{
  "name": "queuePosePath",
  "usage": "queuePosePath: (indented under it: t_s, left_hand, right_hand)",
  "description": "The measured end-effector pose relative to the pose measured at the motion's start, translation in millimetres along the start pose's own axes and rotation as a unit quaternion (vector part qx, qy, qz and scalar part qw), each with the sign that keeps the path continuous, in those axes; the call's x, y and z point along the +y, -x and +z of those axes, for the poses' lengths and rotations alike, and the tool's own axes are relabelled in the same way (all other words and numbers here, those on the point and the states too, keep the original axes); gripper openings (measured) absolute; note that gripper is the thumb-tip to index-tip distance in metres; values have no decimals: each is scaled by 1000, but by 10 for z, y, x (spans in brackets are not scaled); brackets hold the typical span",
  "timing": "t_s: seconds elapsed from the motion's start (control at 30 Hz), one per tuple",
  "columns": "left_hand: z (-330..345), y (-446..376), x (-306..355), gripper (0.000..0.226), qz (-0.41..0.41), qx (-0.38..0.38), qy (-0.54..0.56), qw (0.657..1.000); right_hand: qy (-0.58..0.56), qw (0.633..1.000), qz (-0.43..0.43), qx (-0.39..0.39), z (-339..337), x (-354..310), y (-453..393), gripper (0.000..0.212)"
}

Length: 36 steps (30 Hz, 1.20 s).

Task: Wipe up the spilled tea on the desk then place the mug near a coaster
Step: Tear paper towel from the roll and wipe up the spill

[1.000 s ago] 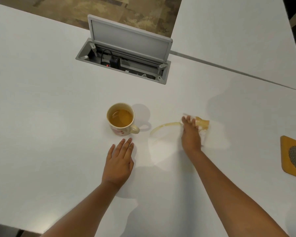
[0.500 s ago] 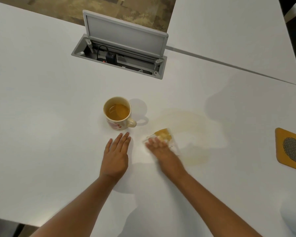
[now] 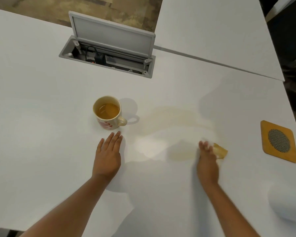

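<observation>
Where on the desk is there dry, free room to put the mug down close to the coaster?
Bare desk lies between the right hand, which holds the tissue, and the coaster, and also beyond the coaster toward the seam. Between the mug and that hand, faint tea film remains. The left hand sits just before the mug.

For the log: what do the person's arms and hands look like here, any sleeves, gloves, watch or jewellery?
Both forearms are bare as far as the frame shows; no sleeve edge is in view. The left hand has no glove, ring, watch or band visible. The right hand is motion-blurred, but no glove or wristwear shows on it either. No markings can be seen on either arm.
</observation>
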State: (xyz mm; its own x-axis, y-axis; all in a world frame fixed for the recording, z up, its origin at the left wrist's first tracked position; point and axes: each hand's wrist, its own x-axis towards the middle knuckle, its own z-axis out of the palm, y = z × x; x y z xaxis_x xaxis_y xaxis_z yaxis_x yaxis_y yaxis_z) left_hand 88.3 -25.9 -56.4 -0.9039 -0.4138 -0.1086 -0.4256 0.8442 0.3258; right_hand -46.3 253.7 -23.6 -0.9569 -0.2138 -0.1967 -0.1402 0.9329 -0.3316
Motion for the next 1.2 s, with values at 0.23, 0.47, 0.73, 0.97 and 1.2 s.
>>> queuePosePath:
  t_s: [0.23,0.47,0.73,0.97,1.2]
  left_hand:
    - [-10,-13,-5,57,16,12,-11,1000]
    - [-7,-12,-9,50,18,16,-8,1000]
    - [-5,-8,-15,47,12,6,-4,1000]
    - [-35,3,-7,59,-10,7,48,999]
    - [-72,10,-9,63,-12,7,94,996]
  right_hand:
    - [87,945,-268,-166,807,-1156,732,62]
    - [60,946,-319,15,431,-359,434,69]
    - [-36,990,109,84,-125,554,-210,51]
    - [-65,978,-188,-56,777,-939,399,61]
    - [-42,908,-371,-190,831,-1318,116,54]
